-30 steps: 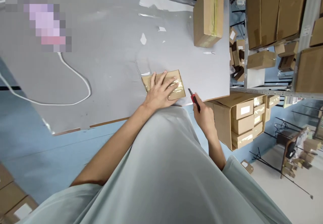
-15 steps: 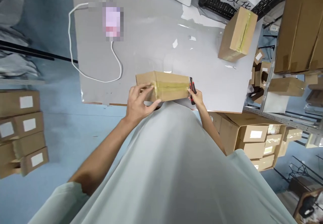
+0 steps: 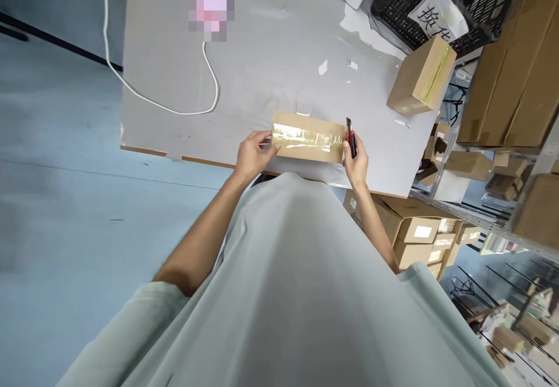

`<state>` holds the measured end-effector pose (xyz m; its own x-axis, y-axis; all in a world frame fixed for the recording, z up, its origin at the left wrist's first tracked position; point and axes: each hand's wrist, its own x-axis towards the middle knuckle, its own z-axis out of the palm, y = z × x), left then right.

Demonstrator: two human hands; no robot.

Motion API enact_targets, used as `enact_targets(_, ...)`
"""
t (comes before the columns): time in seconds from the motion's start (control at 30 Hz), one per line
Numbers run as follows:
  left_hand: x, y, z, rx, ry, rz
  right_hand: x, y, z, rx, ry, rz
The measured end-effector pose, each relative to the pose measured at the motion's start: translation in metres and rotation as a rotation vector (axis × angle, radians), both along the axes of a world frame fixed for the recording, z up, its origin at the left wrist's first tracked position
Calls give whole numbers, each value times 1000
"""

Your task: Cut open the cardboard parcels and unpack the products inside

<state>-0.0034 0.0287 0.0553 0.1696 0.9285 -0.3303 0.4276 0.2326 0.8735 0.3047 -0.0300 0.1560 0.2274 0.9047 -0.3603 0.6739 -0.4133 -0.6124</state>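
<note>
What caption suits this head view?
Two bare hands, left and right, steady a taped cardboard box, the right also holding a utility knife.

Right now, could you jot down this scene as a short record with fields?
Left hand: at one end of the taped box
Right hand: at its other end, also holding the cutter
Cutter: red and black
Table: grey, with a white cable
Far right corner: second box, beside a black crate

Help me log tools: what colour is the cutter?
The cutter is black and red, per the head view.
</note>
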Motion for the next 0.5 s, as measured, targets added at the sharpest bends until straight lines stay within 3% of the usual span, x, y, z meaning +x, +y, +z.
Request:
enact_targets(0.1, -6, 3, -8, -6, -40, -37, -29, 27, 26, -16, -83, 298)
enact_targets(0.23, -12, 7, -14, 15, -83, -108, -75, 66, 46, -245, -273, 772)
enact_targets(0.33, -16, 10, -17, 33, -136, -164, -96, 86, 53, -370, -448, 897)
enact_targets(0.5, -21, 16, -20, 62, -221, -271, -107, 95, 63, -443, -541, 945)
